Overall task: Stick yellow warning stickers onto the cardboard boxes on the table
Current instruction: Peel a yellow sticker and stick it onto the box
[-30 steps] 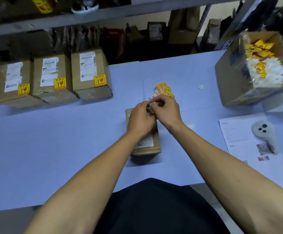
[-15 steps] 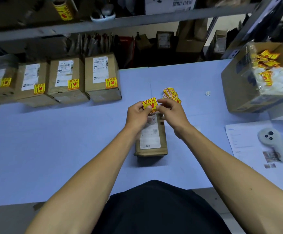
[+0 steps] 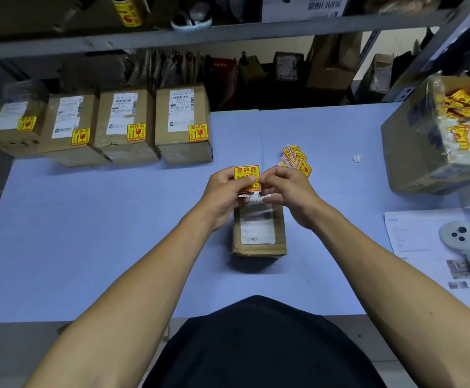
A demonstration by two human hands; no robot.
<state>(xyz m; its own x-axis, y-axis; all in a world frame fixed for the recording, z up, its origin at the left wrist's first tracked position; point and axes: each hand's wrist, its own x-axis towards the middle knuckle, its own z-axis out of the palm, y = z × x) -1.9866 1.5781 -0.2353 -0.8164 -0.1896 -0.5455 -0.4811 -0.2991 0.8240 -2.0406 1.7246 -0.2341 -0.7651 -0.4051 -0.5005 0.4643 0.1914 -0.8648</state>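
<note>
A yellow warning sticker [image 3: 246, 172] with red print is held upright above the far end of a small cardboard box [image 3: 259, 233]. My left hand [image 3: 225, 194] pinches the sticker from its left side with thumb on its face. My right hand [image 3: 287, 191] pinches its right edge with the fingertips. The box lies on the blue table [image 3: 88, 233] and carries a white shipping label. A fanned pile of loose yellow stickers [image 3: 295, 158] lies just beyond my right hand.
Several cardboard boxes [image 3: 183, 124] with yellow stickers on them stand in a row at the back left. An open carton [image 3: 424, 152] of sticker scraps stands at the right. A paper sheet [image 3: 418, 239] and a white controller [image 3: 460, 239] lie near right.
The sticker has come into view between both hands, lifted upright above the box. The hands have parted slightly, and the view has tilted down a little.
</note>
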